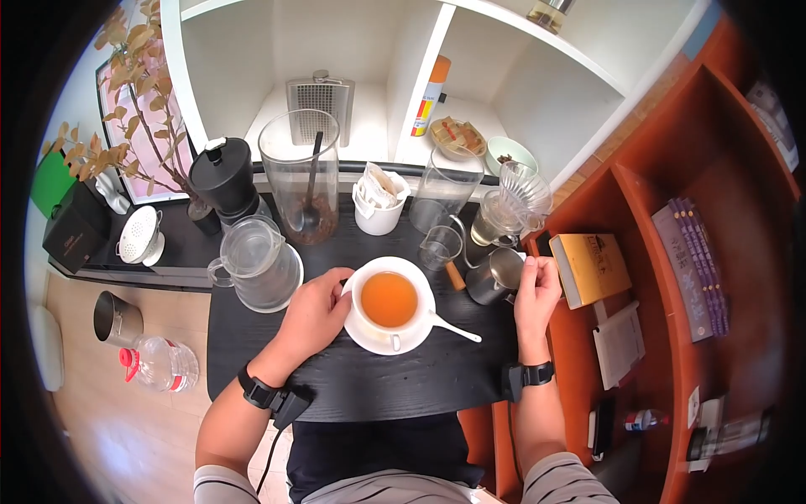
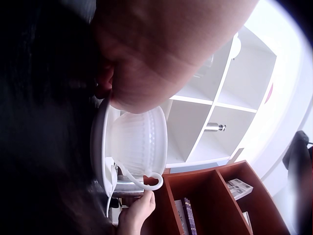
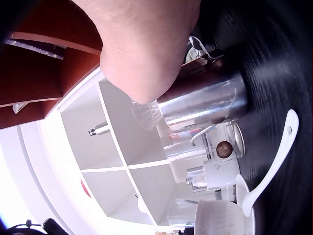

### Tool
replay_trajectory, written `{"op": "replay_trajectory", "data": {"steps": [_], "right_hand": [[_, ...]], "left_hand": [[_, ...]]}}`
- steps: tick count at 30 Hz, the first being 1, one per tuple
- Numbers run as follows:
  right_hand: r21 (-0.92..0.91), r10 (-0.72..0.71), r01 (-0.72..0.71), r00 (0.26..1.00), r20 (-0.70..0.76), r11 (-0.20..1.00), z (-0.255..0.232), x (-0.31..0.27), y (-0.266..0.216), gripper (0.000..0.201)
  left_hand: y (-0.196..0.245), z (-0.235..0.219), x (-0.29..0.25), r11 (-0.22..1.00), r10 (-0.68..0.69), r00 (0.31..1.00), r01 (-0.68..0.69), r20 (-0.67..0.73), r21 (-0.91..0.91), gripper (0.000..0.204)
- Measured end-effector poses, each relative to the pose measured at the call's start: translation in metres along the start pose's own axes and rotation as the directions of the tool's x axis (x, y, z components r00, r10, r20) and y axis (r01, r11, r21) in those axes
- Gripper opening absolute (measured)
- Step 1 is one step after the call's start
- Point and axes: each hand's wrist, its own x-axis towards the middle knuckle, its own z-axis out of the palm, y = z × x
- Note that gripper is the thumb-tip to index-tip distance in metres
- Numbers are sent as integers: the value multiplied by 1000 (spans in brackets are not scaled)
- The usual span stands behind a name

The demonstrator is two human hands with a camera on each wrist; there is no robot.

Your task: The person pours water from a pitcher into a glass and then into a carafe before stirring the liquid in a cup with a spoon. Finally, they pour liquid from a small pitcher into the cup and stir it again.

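Observation:
A white cup (image 1: 389,300) of amber liquid stands on a white saucer (image 1: 363,334), with a white spoon (image 1: 457,328) lying across the saucer's right side. My left hand (image 1: 315,312) grips the left rim of the saucer; in the left wrist view its fingertips are mostly hidden behind the palm. On the right, my right hand (image 1: 537,298) holds the handle side of a small steel gooseneck kettle (image 1: 497,275), which stands on the black table. The hand covers the handle in the right wrist view, where the kettle's shiny body (image 3: 208,103) shows below it.
Close behind the cup are a small glass pitcher with a wooden handle (image 1: 442,249) and a white pot of filter bags (image 1: 378,210). A glass jug (image 1: 256,267) stands left, near a tall glass canister (image 1: 285,176) and a black grinder (image 1: 225,178). A brown bookshelf (image 1: 642,218) borders the right.

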Motion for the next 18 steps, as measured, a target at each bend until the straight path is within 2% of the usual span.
{"op": "replay_trajectory", "data": {"steps": [2, 4, 11, 14, 18], "right_hand": [[11, -8, 8, 1000, -8, 1000, 1, 0, 7, 27], [0, -19, 19, 1000, -3, 1000, 0, 0, 7, 26], [-10, -6, 6, 1000, 0, 1000, -1, -1, 3, 25], [-9, -16, 16, 1000, -4, 1000, 0, 0, 3, 25], [-26, -26, 26, 1000, 10, 999, -2, -2, 2, 25]], "left_hand": [[-1, 0, 1, 1000, 5, 1000, -5, -10, -12, 32], [-5, 0, 1, 997, 40, 999, -40, 0, 60, 34], [-3, -1, 1, 999, 34, 999, -34, 2, 42, 34], [0, -1, 1, 1000, -17, 1000, 17, 5, 4, 31], [-5, 2, 0, 999, 22, 1000, -22, 1, 40, 33]]}}
